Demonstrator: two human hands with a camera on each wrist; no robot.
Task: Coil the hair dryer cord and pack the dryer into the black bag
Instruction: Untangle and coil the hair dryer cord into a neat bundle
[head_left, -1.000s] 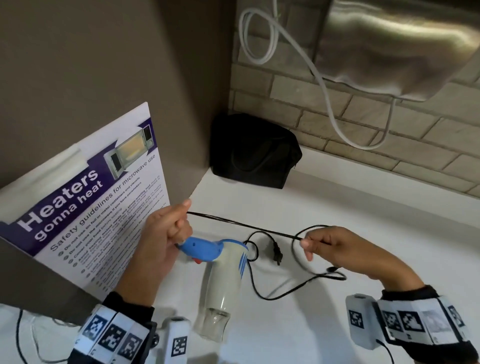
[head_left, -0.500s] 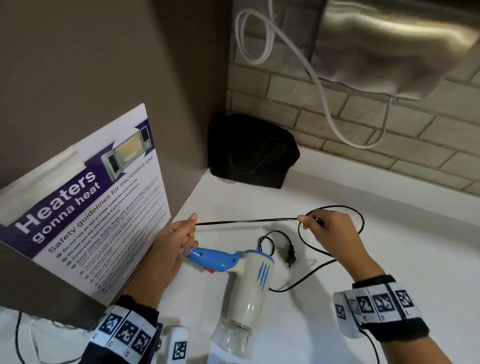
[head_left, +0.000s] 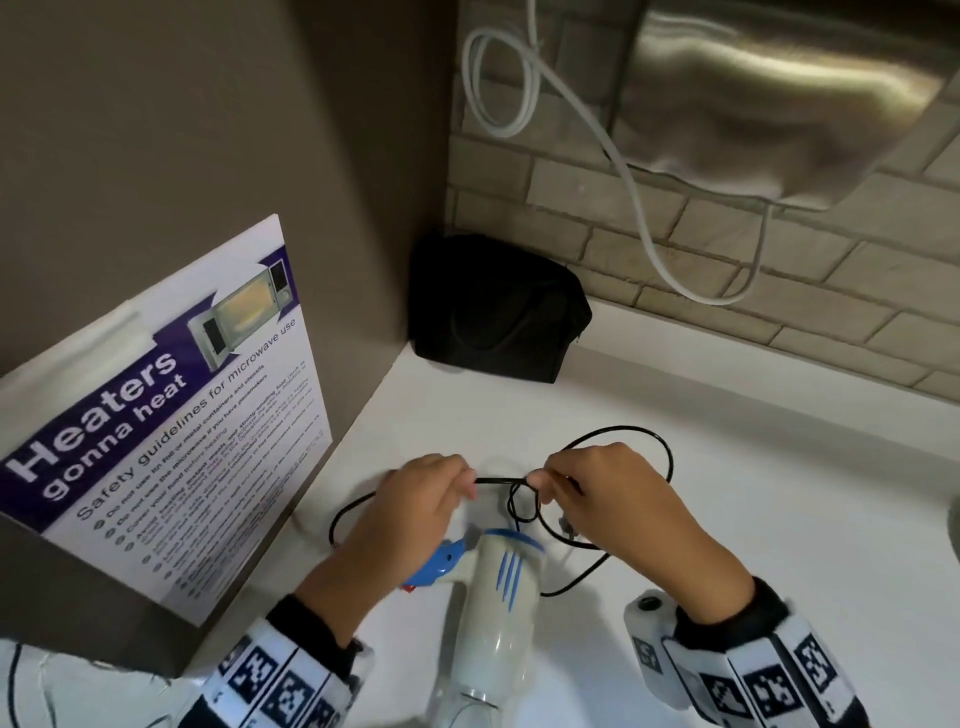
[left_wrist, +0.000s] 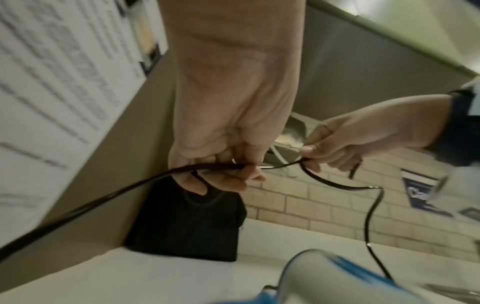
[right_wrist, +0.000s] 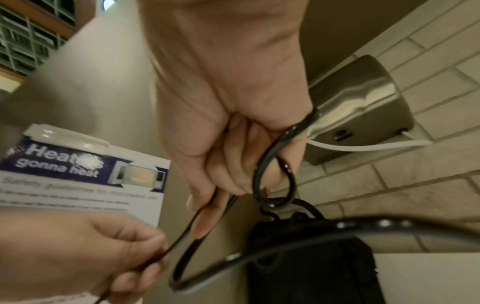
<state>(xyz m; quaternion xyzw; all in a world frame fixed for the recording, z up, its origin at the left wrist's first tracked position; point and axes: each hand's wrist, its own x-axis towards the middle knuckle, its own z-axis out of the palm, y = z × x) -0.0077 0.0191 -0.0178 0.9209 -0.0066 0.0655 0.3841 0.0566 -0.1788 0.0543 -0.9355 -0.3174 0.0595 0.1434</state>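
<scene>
Fingers (head_left: 457, 480) of the left hand (head_left: 415, 506) are curled and pinching the black cord (head_left: 618, 432), and the right hand (head_left: 605, 499) has its fingers curled round the same cord just beside it, with a short taut bit running between the two. From the right wrist view you can see a small loop of cord sitting in the right fingers plus a bigger loop hanging below. More cord arcs out past the right hand toward the back of the worktop (head_left: 779, 467), and another stretch trails off left of the left hand. Hair dryer (head_left: 493, 618) is lying on the worktop near the front edge, right under both hands, white body with a blue handle pointing left. Black bag (head_left: 493, 306) is tucked in the back left corner, against the brick wall and the side panel, well apart from the dryer. Can't tell if it's zipped. Microwave safety poster (head_left: 171, 415) is stuck on the panel to the left.
</scene>
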